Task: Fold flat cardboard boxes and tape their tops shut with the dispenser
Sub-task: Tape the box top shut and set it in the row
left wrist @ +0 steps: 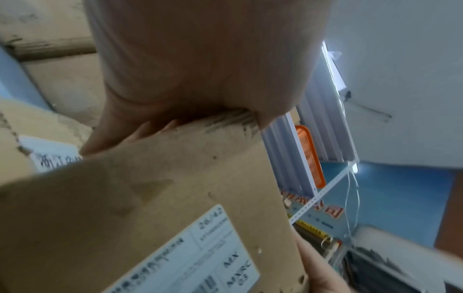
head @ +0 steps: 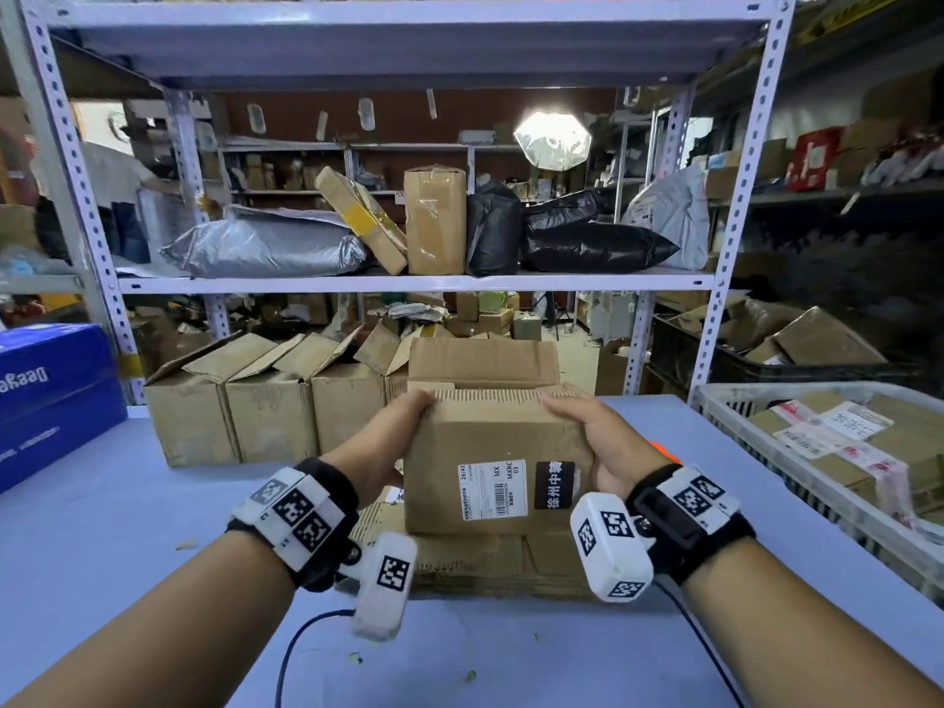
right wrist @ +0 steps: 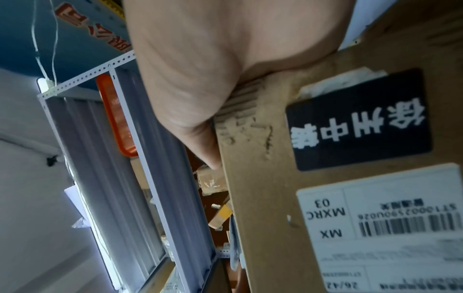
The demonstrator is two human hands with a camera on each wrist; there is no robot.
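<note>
Both hands grip box (head: 490,452) | left hand (head: 393,431), right hand (head: 592,436) at its ends | long axis crosswise | far flap (head: 485,362) up

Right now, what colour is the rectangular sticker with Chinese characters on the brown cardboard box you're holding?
Black with white characters: the rectangular sticker on the brown cardboard box shows best in the right wrist view.

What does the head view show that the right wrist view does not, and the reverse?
Only the head view shows the left hand, the row of boxes behind, the flat cardboard underneath and the white crate. Only the right wrist view shows the orange panel on the shelving. Both show the right hand gripping the held box, its black sticker and white label.
</note>
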